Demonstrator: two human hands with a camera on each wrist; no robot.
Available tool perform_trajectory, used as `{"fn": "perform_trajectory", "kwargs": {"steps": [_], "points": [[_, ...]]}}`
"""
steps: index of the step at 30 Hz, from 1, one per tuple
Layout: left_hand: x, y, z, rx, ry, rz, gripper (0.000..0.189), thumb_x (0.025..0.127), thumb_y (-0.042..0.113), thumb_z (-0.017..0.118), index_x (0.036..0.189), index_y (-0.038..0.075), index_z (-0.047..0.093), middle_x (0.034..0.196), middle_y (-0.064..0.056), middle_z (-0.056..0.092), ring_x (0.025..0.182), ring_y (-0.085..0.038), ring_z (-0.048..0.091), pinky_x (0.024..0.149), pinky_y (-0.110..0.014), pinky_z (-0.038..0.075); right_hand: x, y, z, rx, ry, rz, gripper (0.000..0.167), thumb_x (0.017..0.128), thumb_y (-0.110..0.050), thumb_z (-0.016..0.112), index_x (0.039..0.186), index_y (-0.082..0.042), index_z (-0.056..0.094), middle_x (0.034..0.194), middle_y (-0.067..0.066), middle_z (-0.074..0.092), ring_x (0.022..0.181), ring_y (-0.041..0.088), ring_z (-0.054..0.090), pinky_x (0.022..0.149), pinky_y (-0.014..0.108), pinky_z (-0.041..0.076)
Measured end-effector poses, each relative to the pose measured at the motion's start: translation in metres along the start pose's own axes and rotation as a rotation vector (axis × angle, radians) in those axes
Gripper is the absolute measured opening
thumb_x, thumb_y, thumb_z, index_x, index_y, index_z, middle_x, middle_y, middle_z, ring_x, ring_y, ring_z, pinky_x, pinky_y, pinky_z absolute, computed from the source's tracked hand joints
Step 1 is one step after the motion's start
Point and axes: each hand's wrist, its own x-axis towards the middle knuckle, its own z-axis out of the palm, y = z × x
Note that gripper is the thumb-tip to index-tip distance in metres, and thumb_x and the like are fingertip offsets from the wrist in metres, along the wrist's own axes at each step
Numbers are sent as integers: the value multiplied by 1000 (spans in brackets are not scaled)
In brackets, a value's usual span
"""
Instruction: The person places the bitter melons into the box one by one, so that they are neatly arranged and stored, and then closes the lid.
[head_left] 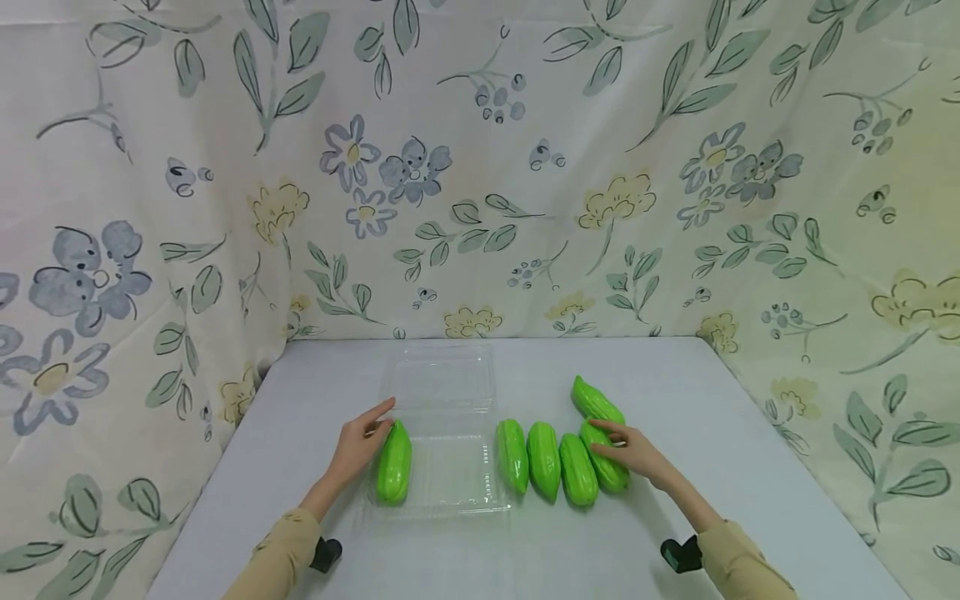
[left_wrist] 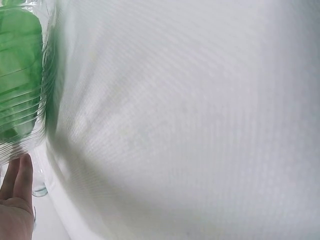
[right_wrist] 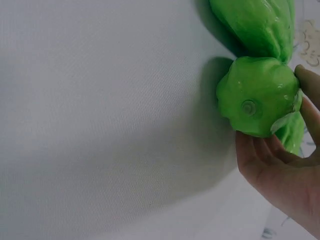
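A clear plastic clamshell box (head_left: 457, 475) lies with its lid (head_left: 442, 379) folded back. Inside its left end rests one glossy green ribbed gourd (head_left: 394, 465). My left hand (head_left: 358, 443) is at the box's left side, by that gourd's upper end; in the left wrist view its extended fingers (left_wrist: 23, 180) touch the box's ribbed wall. To the right of the box, my right hand (head_left: 633, 454) grips another green gourd (right_wrist: 257, 97), thumb on one side and fingers round the other. This gourd is the rightmost of a row.
Other gourds (head_left: 543, 460) stand side by side between the box and my right hand, the nearest close against the box's right edge. One more gourd (head_left: 597, 402) lies slanted behind the held one. A floral curtain (head_left: 480, 208) hangs behind the white table (head_left: 450, 558).
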Motion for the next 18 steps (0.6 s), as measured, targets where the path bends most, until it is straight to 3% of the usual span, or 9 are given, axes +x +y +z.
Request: {"fn": "perform_trajectory", "kwargs": {"steps": [18], "points": [[1,-4,1,4,6,38,40,94,7,57,134,3,53,138,-14,53,107,-33,65,86,-38,56,-1,1,3,22,36,26,55,89,-32,65,137,-9,50,135,26,49,119,40,49,83,45,52]]}}
